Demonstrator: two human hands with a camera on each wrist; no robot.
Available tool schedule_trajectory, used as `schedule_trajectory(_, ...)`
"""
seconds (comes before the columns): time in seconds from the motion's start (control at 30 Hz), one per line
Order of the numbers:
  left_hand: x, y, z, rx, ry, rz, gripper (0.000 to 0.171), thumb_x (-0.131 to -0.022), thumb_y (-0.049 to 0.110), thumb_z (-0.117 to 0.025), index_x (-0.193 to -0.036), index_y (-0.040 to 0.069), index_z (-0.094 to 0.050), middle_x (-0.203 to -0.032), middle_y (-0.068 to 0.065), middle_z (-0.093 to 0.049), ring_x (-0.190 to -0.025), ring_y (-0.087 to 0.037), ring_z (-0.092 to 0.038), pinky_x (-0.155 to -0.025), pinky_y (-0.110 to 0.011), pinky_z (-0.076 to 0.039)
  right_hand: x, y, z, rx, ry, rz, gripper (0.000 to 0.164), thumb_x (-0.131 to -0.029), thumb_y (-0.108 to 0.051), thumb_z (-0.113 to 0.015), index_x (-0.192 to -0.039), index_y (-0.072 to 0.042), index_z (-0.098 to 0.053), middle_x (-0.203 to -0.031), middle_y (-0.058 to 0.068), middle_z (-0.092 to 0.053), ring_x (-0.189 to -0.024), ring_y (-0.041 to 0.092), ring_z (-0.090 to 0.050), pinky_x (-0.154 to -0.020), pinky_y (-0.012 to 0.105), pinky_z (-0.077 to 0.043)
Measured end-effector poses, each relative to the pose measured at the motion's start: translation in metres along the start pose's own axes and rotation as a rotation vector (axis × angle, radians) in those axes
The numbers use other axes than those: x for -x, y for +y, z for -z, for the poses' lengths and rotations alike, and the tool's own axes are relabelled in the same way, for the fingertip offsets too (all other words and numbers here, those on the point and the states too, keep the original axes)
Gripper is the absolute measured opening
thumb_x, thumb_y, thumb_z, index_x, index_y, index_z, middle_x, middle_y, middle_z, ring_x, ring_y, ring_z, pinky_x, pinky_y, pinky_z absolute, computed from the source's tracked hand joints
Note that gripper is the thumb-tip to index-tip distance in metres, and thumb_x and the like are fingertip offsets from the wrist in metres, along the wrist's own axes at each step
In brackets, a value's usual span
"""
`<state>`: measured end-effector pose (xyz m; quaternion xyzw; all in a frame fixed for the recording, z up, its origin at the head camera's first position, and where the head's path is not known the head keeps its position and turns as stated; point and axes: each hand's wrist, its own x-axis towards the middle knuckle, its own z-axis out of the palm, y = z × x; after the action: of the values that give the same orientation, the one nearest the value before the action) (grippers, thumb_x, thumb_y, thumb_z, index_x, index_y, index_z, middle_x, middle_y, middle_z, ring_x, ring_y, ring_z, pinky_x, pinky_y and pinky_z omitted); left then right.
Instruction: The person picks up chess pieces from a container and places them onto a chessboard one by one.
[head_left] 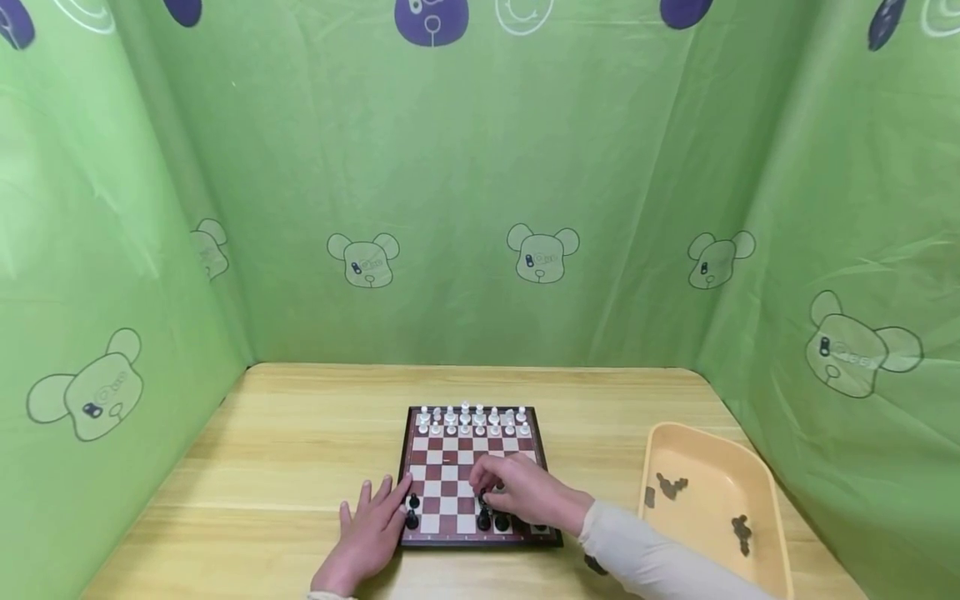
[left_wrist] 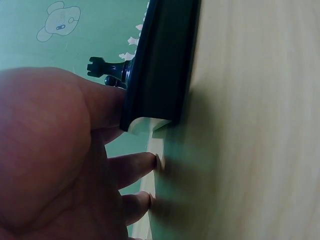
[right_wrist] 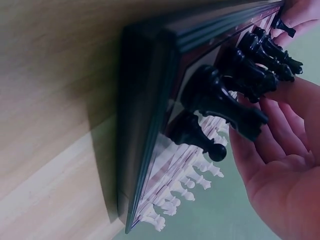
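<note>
A brown-and-white chessboard (head_left: pixel 448 506) lies on the table, with white pieces (head_left: pixel 465 419) in two rows at its far end. My right hand (head_left: pixel 528 492) is over the near right part, thumb and index finger pinching a small black pawn (head_left: pixel 483 497), partly hidden by the fingers. Close below it stand black pieces (head_left: pixel 501 522); a black rook (right_wrist: pixel 225 102) and a pawn (right_wrist: pixel 195 137) fill the corner nearest the right wrist camera. My left hand (head_left: pixel 369 533) rests at the board's left edge, fingers spread, beside another black rook (left_wrist: pixel 107 67) and pawn (head_left: pixel 414 501).
To the right of the board stands an orange tray (head_left: pixel 780 508) with dark brown clumps (head_left: pixel 741 533) in it. Green curtains (head_left: pixel 465 317) with bear drawings enclose the wooden table (head_left: pixel 300 433) at the back and both sides.
</note>
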<state>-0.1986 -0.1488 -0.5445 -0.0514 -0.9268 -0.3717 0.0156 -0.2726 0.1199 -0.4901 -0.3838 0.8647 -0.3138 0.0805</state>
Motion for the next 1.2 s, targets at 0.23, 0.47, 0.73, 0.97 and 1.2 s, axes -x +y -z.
schedule_trajectory(0.23, 0.0, 0.003, 0.002, 0.001, -0.025, 0.022, 0.048, -0.109, 0.024, -0.045, -0.157, 0.019, -0.047, -0.162, -0.026, -0.034, -0.151, -0.058, -0.011, -0.113, -0.08, 0.007, -0.003, 0.002, -0.001, 0.014, -0.033, -0.016, 0.026, -0.088, 0.003, -0.075, -0.109, -0.011, -0.069, -0.102, -0.003, -0.075, -0.094, 0.005, -0.069, -0.087, 0.022, -0.058)
schedule_trajectory(0.47, -0.002, 0.002, 0.002, -0.002, -0.02, 0.017, 0.048, -0.109, 0.024, -0.046, -0.156, 0.018, -0.047, -0.161, -0.027, -0.034, -0.151, -0.059, -0.012, -0.113, -0.08, 0.007, -0.008, -0.003, 0.003, 0.033, -0.09, -0.043, 0.025, -0.086, 0.004, -0.077, -0.106, -0.011, -0.07, -0.098, -0.004, -0.075, -0.091, 0.006, -0.069, -0.087, 0.023, -0.058)
schedule_trajectory(0.73, -0.004, -0.009, -0.007, -0.018, 0.009, 0.003, 0.048, -0.109, 0.028, -0.045, -0.156, 0.021, -0.047, -0.161, -0.026, -0.035, -0.15, -0.059, -0.013, -0.113, -0.08, 0.006, -0.008, -0.006, 0.005, 0.002, -0.117, -0.057, 0.026, -0.085, 0.008, -0.076, -0.104, -0.009, -0.07, -0.097, -0.003, -0.074, -0.09, 0.008, -0.069, -0.085, 0.023, -0.059)
schedule_trajectory(0.97, -0.002, -0.005, -0.004, -0.016, -0.003, 0.015, 0.048, -0.109, 0.026, -0.046, -0.156, 0.019, -0.048, -0.162, -0.025, -0.036, -0.151, -0.057, -0.013, -0.114, -0.079, 0.005, 0.002, -0.003, 0.018, -0.061, -0.066, -0.046, 0.019, -0.091, 0.0, -0.074, -0.109, -0.006, -0.071, -0.102, 0.003, -0.074, -0.094, 0.011, -0.07, -0.087, 0.026, -0.059)
schedule_trajectory(1.2, 0.0, 0.006, 0.005, -0.02, -0.027, 0.015, 0.046, -0.11, 0.024, -0.046, -0.155, 0.017, -0.049, -0.161, -0.027, -0.036, -0.15, -0.06, -0.014, -0.112, -0.082, 0.004, 0.036, -0.005, 0.061, -0.033, 0.049, -0.086, 0.023, -0.097, -0.018, -0.071, -0.116, -0.004, -0.07, -0.111, 0.009, -0.074, -0.1, 0.022, -0.07, -0.091, 0.04, -0.06)
